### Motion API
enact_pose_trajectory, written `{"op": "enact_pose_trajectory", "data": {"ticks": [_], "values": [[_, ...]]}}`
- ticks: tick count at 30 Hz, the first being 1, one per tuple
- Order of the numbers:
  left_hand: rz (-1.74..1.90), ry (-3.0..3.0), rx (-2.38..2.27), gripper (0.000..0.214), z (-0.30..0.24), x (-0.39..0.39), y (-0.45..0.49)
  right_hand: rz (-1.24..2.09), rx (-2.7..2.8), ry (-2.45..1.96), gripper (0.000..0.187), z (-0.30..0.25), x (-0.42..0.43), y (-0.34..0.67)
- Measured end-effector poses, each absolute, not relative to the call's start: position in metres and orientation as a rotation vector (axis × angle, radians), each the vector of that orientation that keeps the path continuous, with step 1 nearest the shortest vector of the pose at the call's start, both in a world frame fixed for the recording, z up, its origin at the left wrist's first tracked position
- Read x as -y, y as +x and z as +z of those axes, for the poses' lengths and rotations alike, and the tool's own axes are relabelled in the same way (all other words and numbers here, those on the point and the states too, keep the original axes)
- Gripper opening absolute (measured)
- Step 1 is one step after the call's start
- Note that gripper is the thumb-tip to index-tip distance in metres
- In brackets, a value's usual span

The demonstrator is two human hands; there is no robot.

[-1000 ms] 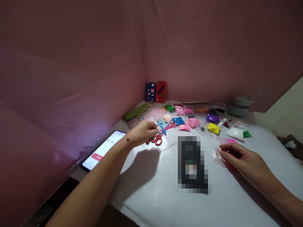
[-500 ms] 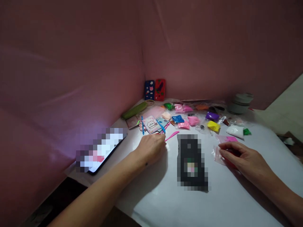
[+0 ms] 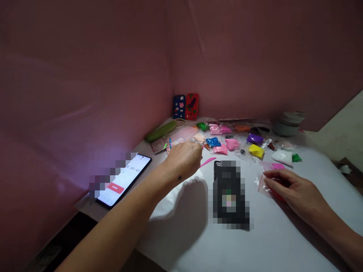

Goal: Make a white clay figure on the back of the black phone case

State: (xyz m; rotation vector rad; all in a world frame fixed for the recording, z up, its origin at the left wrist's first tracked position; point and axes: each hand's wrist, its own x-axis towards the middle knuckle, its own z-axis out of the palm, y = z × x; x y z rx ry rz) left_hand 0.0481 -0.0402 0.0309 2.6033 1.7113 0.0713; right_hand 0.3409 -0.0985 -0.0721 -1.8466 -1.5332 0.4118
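My left hand (image 3: 185,160) is closed above the left-middle of the table, over the modelling tools and cards; its fingers hide whatever they hold. Just past it lies a pink plastic modelling tool (image 3: 208,161). A blue tool (image 3: 170,141) and a patterned card (image 3: 178,141) peek out behind the hand. On the right, my right hand (image 3: 289,187) rests on the table, thumb and fingers closed on a small clear plastic bag (image 3: 263,183) with pink in it. Between both hands lies a dark phone case (image 3: 231,192), partly blurred out.
A lit phone (image 3: 124,181) showing a timer lies at the left edge. Several bags of coloured clay, such as a yellow one (image 3: 256,151), spread along the back. Two decorated cases, blue (image 3: 179,107) and red (image 3: 192,107), lean in the corner. A grey-green jar (image 3: 287,124) stands back right.
My left hand has lifted and moved slightly away from me, off the pink tool and over the cards. My right hand has hardly moved with the bag.
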Motion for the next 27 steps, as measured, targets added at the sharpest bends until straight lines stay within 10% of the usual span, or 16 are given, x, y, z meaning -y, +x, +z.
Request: {"op": "enact_pose_trajectory", "data": {"ticks": [27], "values": [[0.752,2.349,-1.658,0.014,-0.011,0.021,0.031,0.209,1.790,-1.856,0.037,-0.072,0.099,0.342]]}}
